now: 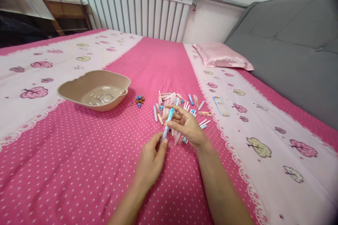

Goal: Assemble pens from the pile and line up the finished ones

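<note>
A blue-topped pen (pixel 169 116) slants between the left hand (pixel 151 155) and right hand (pixel 190 128).

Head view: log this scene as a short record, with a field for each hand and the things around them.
Left hand: grips the pen at its pale lower end
Right hand: holds the pen nearer its blue upper end
Pile: pen parts and white sticks, beyond the hands
Basin: left of the pile, white bits inside
Small pieces: blue and brown, between basin and pile
Row of pens: right of the pile
Surface: pink dotted bedspread
</note>
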{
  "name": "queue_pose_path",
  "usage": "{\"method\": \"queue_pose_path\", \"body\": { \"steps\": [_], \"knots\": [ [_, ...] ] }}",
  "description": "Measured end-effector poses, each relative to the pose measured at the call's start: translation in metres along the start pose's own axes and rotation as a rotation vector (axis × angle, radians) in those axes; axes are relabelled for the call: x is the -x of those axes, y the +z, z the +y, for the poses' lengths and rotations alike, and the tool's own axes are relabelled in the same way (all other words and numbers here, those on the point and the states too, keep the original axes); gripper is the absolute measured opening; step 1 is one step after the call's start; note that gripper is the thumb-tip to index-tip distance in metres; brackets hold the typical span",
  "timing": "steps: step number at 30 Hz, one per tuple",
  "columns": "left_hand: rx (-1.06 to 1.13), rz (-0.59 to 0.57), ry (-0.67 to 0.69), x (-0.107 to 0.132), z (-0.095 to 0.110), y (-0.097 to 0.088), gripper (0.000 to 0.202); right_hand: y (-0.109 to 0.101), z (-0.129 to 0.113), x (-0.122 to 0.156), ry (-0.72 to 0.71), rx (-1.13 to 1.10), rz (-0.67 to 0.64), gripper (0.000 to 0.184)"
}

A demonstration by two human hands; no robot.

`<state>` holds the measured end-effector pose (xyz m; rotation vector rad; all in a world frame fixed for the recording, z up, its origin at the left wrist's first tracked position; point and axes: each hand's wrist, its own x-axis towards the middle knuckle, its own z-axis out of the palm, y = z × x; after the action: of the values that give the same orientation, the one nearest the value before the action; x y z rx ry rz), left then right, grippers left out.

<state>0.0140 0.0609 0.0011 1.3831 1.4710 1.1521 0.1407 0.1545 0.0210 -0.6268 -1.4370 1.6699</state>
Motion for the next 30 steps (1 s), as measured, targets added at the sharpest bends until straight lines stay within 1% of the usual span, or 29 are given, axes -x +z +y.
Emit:
{"method": "queue_pose_path", "body": {
  "steps": [6,11,15,26,30],
  "knots": [
    [-0.004,0.002,-0.011,-0.0002,0.0020,-0.0003,0.033,-0.0002,0.0015,-0.0011,0.024,-0.009,-0.029,0.060],
    [0.012,0.007,-0.015,0.0008,0.0018,-0.0004,0.031,-0.0005,0.0014,-0.0011,0.043,-0.032,-0.018,0.062],
    [0.020,0.005,-0.006,0.0006,0.0016,-0.0005,0.029,-0.0002,0.0007,-0.0007,0.056,-0.032,-0.010,0.062],
    [0.020,0.009,-0.006,0.0003,0.0003,-0.0006,0.029,-0.0022,0.0007,0.0003,0.034,-0.010,-0.067,0.057],
    [0.033,0.005,-0.014,0.0000,0.0007,-0.0002,0.029,-0.0017,0.0005,0.0004,0.055,0.002,-0.068,0.059]
  ]
}}
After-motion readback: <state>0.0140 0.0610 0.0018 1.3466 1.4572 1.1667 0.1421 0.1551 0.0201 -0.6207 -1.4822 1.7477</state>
